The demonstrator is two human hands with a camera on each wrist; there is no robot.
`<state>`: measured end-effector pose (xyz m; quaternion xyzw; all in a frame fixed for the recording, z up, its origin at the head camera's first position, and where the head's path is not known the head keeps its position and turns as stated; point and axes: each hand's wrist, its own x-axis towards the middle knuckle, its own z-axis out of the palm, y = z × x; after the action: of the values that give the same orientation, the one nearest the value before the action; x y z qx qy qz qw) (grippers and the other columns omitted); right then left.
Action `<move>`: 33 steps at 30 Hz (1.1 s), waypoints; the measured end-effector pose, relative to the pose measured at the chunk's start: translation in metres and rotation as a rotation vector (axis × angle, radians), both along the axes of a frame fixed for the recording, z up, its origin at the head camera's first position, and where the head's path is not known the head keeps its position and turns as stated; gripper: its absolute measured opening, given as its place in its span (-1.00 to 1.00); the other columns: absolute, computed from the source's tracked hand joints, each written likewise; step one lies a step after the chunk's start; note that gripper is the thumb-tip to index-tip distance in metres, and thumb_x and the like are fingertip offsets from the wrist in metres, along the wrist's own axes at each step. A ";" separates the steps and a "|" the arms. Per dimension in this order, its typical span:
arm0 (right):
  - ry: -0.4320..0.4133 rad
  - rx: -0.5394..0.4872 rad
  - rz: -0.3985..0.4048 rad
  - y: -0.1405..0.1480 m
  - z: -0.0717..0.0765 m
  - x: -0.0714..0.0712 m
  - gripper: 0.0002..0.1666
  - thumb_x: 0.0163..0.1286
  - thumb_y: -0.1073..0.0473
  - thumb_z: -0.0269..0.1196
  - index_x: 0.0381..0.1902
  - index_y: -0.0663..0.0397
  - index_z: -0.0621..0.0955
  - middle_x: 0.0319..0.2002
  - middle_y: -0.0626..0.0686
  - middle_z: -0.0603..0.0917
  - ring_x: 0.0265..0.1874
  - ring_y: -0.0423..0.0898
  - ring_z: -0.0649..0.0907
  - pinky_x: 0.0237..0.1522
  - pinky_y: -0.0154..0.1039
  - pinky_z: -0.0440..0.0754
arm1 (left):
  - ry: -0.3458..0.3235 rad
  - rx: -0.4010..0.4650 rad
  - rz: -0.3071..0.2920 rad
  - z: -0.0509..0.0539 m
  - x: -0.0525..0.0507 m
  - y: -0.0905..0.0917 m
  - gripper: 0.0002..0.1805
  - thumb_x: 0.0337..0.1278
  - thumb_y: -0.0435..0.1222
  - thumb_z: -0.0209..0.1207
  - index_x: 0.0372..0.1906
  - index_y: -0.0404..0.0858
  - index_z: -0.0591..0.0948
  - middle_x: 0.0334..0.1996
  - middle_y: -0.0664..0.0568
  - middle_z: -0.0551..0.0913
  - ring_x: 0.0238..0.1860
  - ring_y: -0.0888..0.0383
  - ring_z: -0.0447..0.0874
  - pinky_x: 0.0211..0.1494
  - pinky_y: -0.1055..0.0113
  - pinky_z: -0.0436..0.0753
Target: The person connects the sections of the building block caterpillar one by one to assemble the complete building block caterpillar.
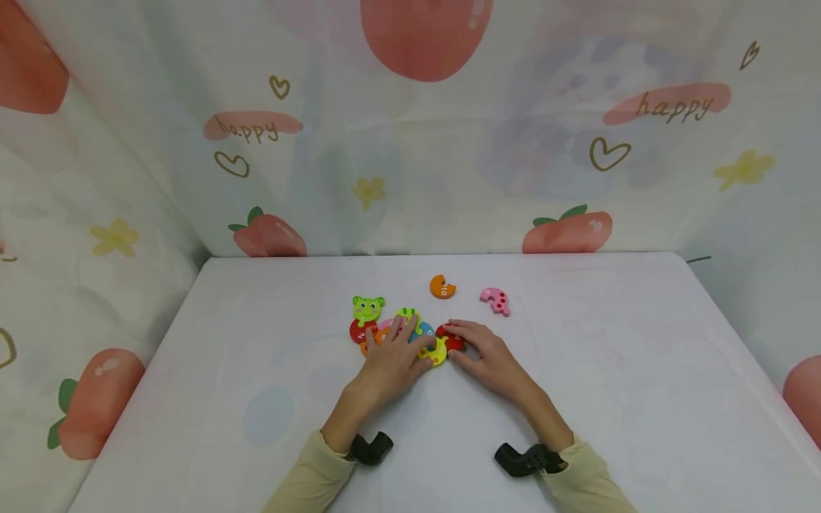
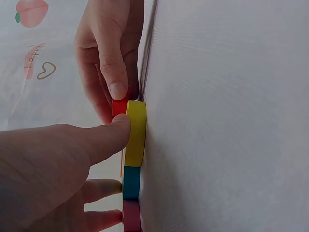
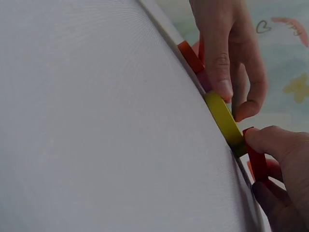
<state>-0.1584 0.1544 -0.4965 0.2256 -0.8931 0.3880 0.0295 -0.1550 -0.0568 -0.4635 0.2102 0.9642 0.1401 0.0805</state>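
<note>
Flat numbered puzzle pieces form a joined row, with a green smiling animal head (image 1: pixel 368 309) at its left end above a red piece (image 1: pixel 360 333). My left hand (image 1: pixel 390 367) lies spread over the row, its thumb on the edge of the yellow piece (image 2: pixel 136 133) and fingertips touching the blue piece (image 2: pixel 131 182) and pink piece (image 2: pixel 131 216). Some orange, pink and green pieces are partly hidden beneath it. Between thumb and fingers, my right hand (image 1: pixel 490 360) pinches another red piece (image 3: pixel 257 162), which meets the right end of the yellow one.
Farther back on the white table (image 1: pixel 590 342) lie a loose orange piece (image 1: pixel 442 288) and a pink spotted piece (image 1: pixel 496 301). A printed curtain (image 1: pixel 423 142) hangs behind the table's far edge. Each wrist wears a black camera band.
</note>
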 end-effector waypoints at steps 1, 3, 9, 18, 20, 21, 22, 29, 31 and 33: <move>0.000 0.001 0.003 0.000 0.000 0.000 -0.45 0.29 0.17 0.33 0.24 0.01 0.54 0.30 0.11 0.51 0.32 0.13 0.46 0.27 0.13 0.48 | -0.001 0.000 0.001 0.000 0.000 0.000 -0.56 0.30 0.02 0.12 0.26 0.18 0.47 0.52 -0.03 0.16 0.55 -0.16 0.02 0.31 -0.56 0.01; 0.000 0.003 0.001 -0.001 0.001 0.001 -0.45 0.29 0.18 0.33 0.25 0.02 0.54 0.31 0.11 0.51 0.33 0.13 0.46 0.28 0.12 0.47 | -0.001 0.002 0.002 0.000 0.000 0.000 -0.56 0.30 0.02 0.12 0.26 0.18 0.46 0.52 -0.03 0.16 0.55 -0.16 0.01 0.31 -0.55 0.01; -0.011 0.071 0.012 -0.002 0.002 0.002 -0.45 0.29 0.19 0.32 0.25 0.08 0.53 0.33 0.12 0.48 0.35 0.13 0.42 0.29 0.09 0.47 | 0.006 0.013 -0.001 -0.001 0.001 0.000 -0.56 0.30 0.03 0.11 0.26 0.19 0.47 0.51 -0.03 0.18 0.54 -0.17 0.04 0.31 -0.56 0.00; 0.014 0.088 0.003 -0.002 0.002 0.001 -0.42 0.27 0.24 0.30 0.26 0.07 0.51 0.35 0.13 0.46 0.42 0.17 0.32 0.33 0.21 0.38 | 0.013 0.021 0.005 -0.002 0.001 -0.001 -0.56 0.30 0.03 0.11 0.26 0.19 0.47 0.51 -0.03 0.18 0.54 -0.17 0.04 0.32 -0.55 -0.01; 0.047 0.064 -0.011 -0.001 0.001 0.000 -0.43 0.25 0.27 0.29 0.25 0.08 0.51 0.33 0.13 0.47 0.40 0.15 0.33 0.33 0.21 0.39 | 0.010 0.030 0.003 -0.002 0.001 0.000 -0.56 0.30 0.02 0.12 0.26 0.19 0.47 0.51 -0.03 0.18 0.54 -0.17 0.04 0.32 -0.56 -0.03; 0.064 0.050 -0.018 0.000 0.000 0.000 -0.44 0.24 0.29 0.28 0.23 0.09 0.52 0.32 0.14 0.48 0.38 0.15 0.35 0.32 0.21 0.40 | 0.010 0.032 0.001 -0.002 0.001 0.000 -0.56 0.30 0.03 0.12 0.26 0.19 0.47 0.51 -0.03 0.18 0.54 -0.17 0.03 0.32 -0.56 -0.03; 0.082 0.041 -0.026 0.000 -0.001 -0.001 -0.45 0.24 0.30 0.28 0.22 0.09 0.52 0.31 0.13 0.49 0.36 0.14 0.36 0.32 0.21 0.40 | 0.011 0.035 0.001 -0.002 0.001 0.000 -0.57 0.30 0.02 0.12 0.26 0.19 0.47 0.51 -0.03 0.18 0.54 -0.17 0.03 0.32 -0.56 -0.03; 0.107 0.000 -0.053 0.000 0.001 -0.001 -0.48 0.22 0.35 0.29 0.17 0.13 0.55 0.26 0.15 0.52 0.29 0.12 0.43 0.27 0.17 0.47 | 0.017 0.041 0.001 -0.002 0.001 -0.001 -0.57 0.30 0.03 0.11 0.25 0.19 0.47 0.51 -0.03 0.18 0.54 -0.17 0.03 0.32 -0.56 -0.04; 0.108 -0.007 -0.063 0.000 0.002 -0.001 -0.48 0.21 0.36 0.29 0.17 0.14 0.55 0.26 0.16 0.52 0.28 0.13 0.44 0.26 0.18 0.48 | 0.012 0.041 0.001 -0.002 0.001 -0.001 -0.56 0.30 0.03 0.11 0.26 0.19 0.47 0.51 -0.03 0.18 0.54 -0.17 0.04 0.32 -0.56 -0.04; 0.113 -0.016 -0.077 0.000 0.003 0.000 -0.48 0.21 0.38 0.28 0.17 0.16 0.55 0.25 0.16 0.52 0.28 0.13 0.44 0.26 0.18 0.48 | 0.003 0.041 0.003 -0.002 0.001 -0.001 -0.56 0.29 0.03 0.12 0.26 0.19 0.47 0.51 -0.03 0.18 0.54 -0.17 0.03 0.32 -0.56 -0.04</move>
<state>-0.1583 0.1548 -0.4937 0.2125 -0.8949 0.3804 0.0965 -0.1537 -0.0575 -0.4659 0.2105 0.9615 0.1599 0.0746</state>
